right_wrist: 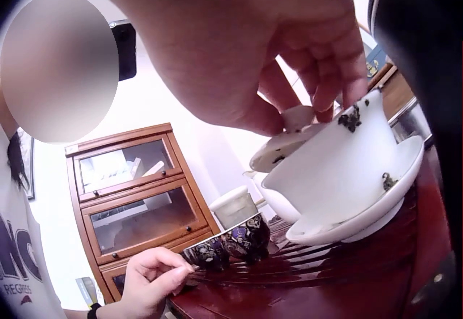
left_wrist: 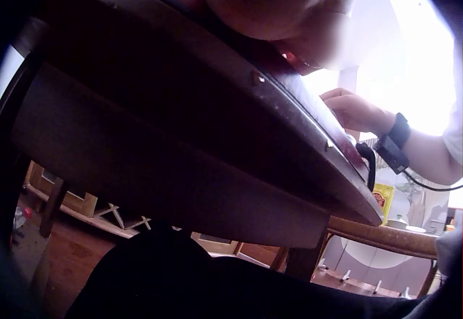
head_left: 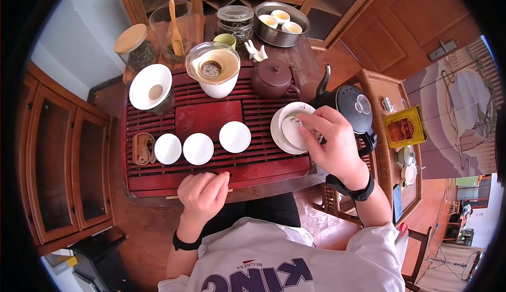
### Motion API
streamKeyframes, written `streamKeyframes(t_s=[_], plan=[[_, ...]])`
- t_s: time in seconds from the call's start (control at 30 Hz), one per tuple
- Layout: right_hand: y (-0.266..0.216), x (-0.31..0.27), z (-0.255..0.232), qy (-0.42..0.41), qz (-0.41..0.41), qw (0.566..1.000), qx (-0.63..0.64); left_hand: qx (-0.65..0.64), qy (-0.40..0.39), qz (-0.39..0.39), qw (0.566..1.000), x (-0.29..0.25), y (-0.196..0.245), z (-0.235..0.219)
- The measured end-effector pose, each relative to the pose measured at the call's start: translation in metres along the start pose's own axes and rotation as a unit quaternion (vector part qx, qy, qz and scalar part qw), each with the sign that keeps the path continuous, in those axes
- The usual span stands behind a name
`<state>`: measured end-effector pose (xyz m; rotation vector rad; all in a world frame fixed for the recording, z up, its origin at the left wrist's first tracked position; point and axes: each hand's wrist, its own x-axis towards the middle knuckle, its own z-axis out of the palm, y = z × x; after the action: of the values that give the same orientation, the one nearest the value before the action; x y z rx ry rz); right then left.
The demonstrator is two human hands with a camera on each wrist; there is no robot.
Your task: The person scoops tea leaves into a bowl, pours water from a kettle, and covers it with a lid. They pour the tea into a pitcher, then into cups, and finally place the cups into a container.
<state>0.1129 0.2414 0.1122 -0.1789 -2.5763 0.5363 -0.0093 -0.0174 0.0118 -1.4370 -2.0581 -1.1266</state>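
My right hand [head_left: 333, 143] pinches the knob of a white gaiwan lid [right_wrist: 278, 150] between thumb and fingers. The lid sits tilted in the mouth of the white gaiwan bowl [right_wrist: 329, 178], which stands on its saucer [right_wrist: 354, 226] at the tray's right end. Dark leaf motifs mark the bowl's outside in the right wrist view. My left hand [head_left: 204, 194] rests on the front edge of the red slatted tea tray [head_left: 158, 182], fingers loosely curled. Ahead of it stand three white-lined cups, the nearest being the middle cup [head_left: 198, 148].
A brown teapot [head_left: 274, 78], a strainer on a pitcher [head_left: 217, 84] and a tilted white bowl [head_left: 151, 87] stand along the tray's back. A black kettle [head_left: 352, 107] is close right of my right hand. Behind are tea jars [head_left: 235, 23] and a metal basin [head_left: 279, 38] with three cups.
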Motion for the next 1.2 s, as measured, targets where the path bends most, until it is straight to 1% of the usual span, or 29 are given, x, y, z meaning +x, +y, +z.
streamKeyframes(t_s=[0.07, 0.13, 0.17, 0.2, 0.27, 0.33, 0.37, 0.4, 0.47, 0.53, 0.57, 0.6, 0.63, 0.67, 0.73, 0.77, 0.8, 0.83, 0.87, 0.9, 0.93, 0.97, 1.0, 1.07, 1.1, 1.17, 1.2], plan=[[-0.003, 0.001, -0.004, -0.001, 0.006, 1.0, 0.006, 0.002, 0.015, 0.007, 1.0, 0.001, -0.001, 0.001], [-0.004, 0.006, -0.012, 0.034, 0.031, 0.999, 0.024, 0.001, 0.015, 0.007, 1.0, 0.0, -0.001, 0.001], [-0.001, 0.008, -0.017, 0.046, 0.018, 0.999, 0.001, 0.001, 0.015, 0.007, 1.0, 0.0, -0.001, 0.001], [-0.002, 0.008, -0.019, 0.064, 0.045, 0.997, 0.022, 0.0, 0.01, 0.001, 1.0, 0.0, 0.0, 0.0], [0.005, 0.006, -0.024, 0.075, 0.069, 0.994, 0.042, -0.003, 0.006, -0.008, 1.0, 0.001, 0.005, 0.0], [0.005, 0.003, -0.022, 0.079, 0.07, 0.994, 0.028, -0.046, 0.016, -0.048, 0.998, 0.005, 0.01, -0.001], [0.005, 0.0, -0.019, 0.084, 0.074, 0.994, 0.017, -0.083, 0.025, -0.075, 0.993, 0.006, 0.018, -0.002], [0.006, -0.003, -0.016, 0.088, 0.072, 0.993, 0.006, -0.105, 0.032, -0.081, 0.991, 0.01, 0.028, -0.001], [0.004, -0.007, -0.014, 0.068, 0.089, 0.994, 0.006, -0.14, 0.009, -0.071, 0.988, 0.023, 0.051, 0.001], [0.001, -0.014, -0.011, 0.062, 0.097, 0.993, 0.017, -0.198, -0.049, -0.106, 0.973, 0.034, 0.067, 0.01], [0.002, -0.018, -0.007, 0.109, 0.106, 0.986, 0.066, -0.191, -0.066, -0.103, 0.974, 0.035, 0.07, 0.018], [0.0, -0.022, -0.006, 0.155, 0.116, 0.975, 0.114, -0.231, -0.077, -0.128, 0.961, 0.038, 0.073, 0.027], [-0.005, -0.026, -0.006, 0.175, 0.132, 0.969, 0.114, -0.229, -0.075, -0.119, 0.963, 0.042, 0.075, 0.033], [-0.005, -0.031, -0.002, 0.206, 0.119, 0.965, 0.11, -0.227, -0.071, -0.11, 0.965, 0.047, 0.076, 0.039], [0.001, -0.044, 0.01, 0.253, 0.124, 0.948, 0.147, -0.214, -0.07, -0.108, 0.968, 0.058, 0.08, 0.047], [0.002, -0.048, 0.014, 0.25, 0.119, 0.949, 0.153, -0.203, -0.072, -0.105, 0.971, 0.063, 0.081, 0.05], [0.001, -0.052, 0.017, 0.262, 0.155, 0.934, 0.187, -0.223, -0.101, -0.116, 0.963, 0.067, 0.08, 0.054], [-0.002, -0.056, 0.021, 0.272, 0.193, 0.917, 0.22, -0.216, -0.102, -0.114, 0.964, 0.071, 0.078, 0.059], [-0.006, -0.059, 0.025, 0.269, 0.19, 0.916, 0.228, -0.208, -0.103, -0.112, 0.966, 0.073, 0.076, 0.063], [-0.01, -0.06, 0.03, 0.298, 0.183, 0.906, 0.238, -0.201, -0.1, -0.113, 0.968, 0.076, 0.075, 0.065], [-0.012, -0.062, 0.032, 0.326, 0.176, 0.895, 0.246, -0.182, -0.113, -0.115, 0.97, 0.078, 0.074, 0.068], [-0.01, -0.068, 0.035, 0.316, 0.184, 0.897, 0.247, -0.165, -0.126, -0.118, 0.971, 0.08, 0.073, 0.07], [-0.008, -0.073, 0.037, 0.309, 0.185, 0.906, 0.225, -0.162, -0.124, -0.12, 0.972, 0.081, 0.073, 0.071], [-0.012, -0.073, 0.041, 0.321, 0.198, 0.889, 0.258, -0.19, -0.144, -0.137, 0.961, 0.084, 0.071, 0.074], [-0.013, -0.075, 0.043, 0.32, 0.197, 0.889, 0.26, -0.188, -0.143, -0.138, 0.962, 0.086, 0.069, 0.076], [-0.014, -0.081, 0.051, 0.325, 0.211, 0.856, 0.343, -0.214, -0.153, -0.152, 0.953, 0.087, 0.066, 0.082], [-0.013, -0.082, 0.053, 0.323, 0.21, 0.856, 0.344, -0.213, -0.151, -0.153, 0.953, 0.088, 0.065, 0.085]])
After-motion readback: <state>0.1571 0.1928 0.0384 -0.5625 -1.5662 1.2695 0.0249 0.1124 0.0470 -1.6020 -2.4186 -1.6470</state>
